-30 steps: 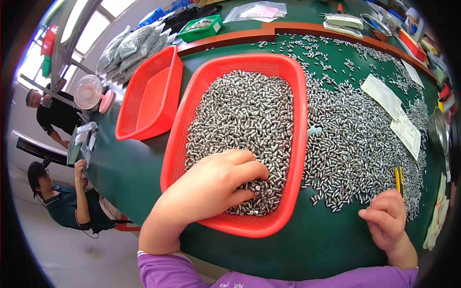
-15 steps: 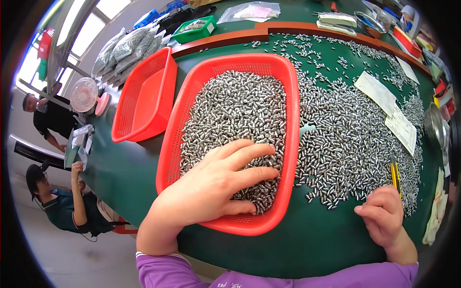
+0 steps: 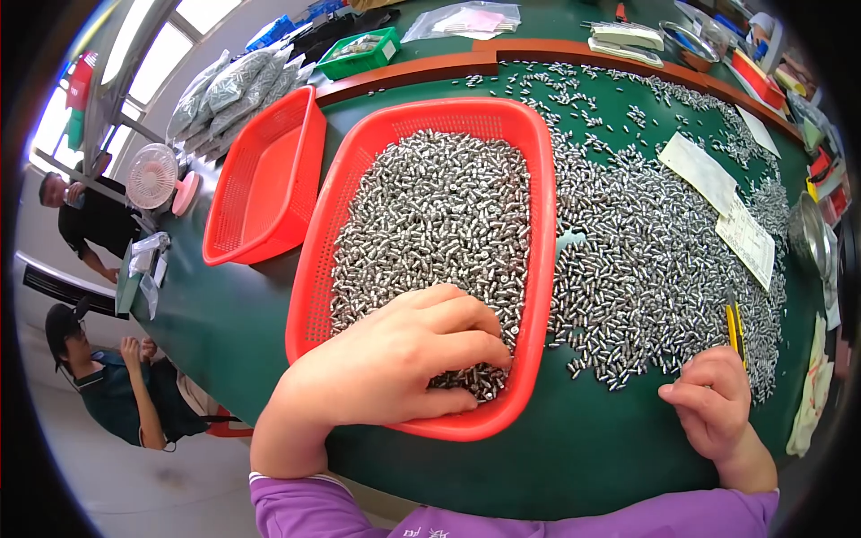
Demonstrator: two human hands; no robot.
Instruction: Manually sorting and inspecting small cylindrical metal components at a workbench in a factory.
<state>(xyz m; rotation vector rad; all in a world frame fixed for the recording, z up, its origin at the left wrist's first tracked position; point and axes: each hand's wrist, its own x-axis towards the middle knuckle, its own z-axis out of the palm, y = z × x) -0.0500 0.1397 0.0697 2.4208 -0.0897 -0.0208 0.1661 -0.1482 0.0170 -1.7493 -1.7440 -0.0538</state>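
Observation:
My left hand (image 3: 395,359) reaches into a red perforated plastic basket (image 3: 543,269), its bent fingertips touching the small silver metal parts heaped inside. The thumb stands apart from the fingers, and parts show in the gap between them. On the right, over the green tabletop, my right hand (image 3: 715,399) is closed, thumb pressed against the curled fingers; whatever may be in it is hidden. Just beyond that hand lies a yellow and black utility knife (image 3: 734,330), its lower end partly covered by the fingers. Loose silver parts (image 3: 628,260) spread widely over the table beside the basket.
A second red basket (image 3: 273,170) stands behind, at the left, near grey filled bags (image 3: 238,94) and a pink fan (image 3: 154,177). Paper slips (image 3: 746,240) lie on the loose parts. Wooden strips (image 3: 421,67) edge the back. Two people are off to the left.
My left hand's fingers have bent and drawn closer together among the parts. My right hand stays closed in the same place. The seated person's raised hand has come down.

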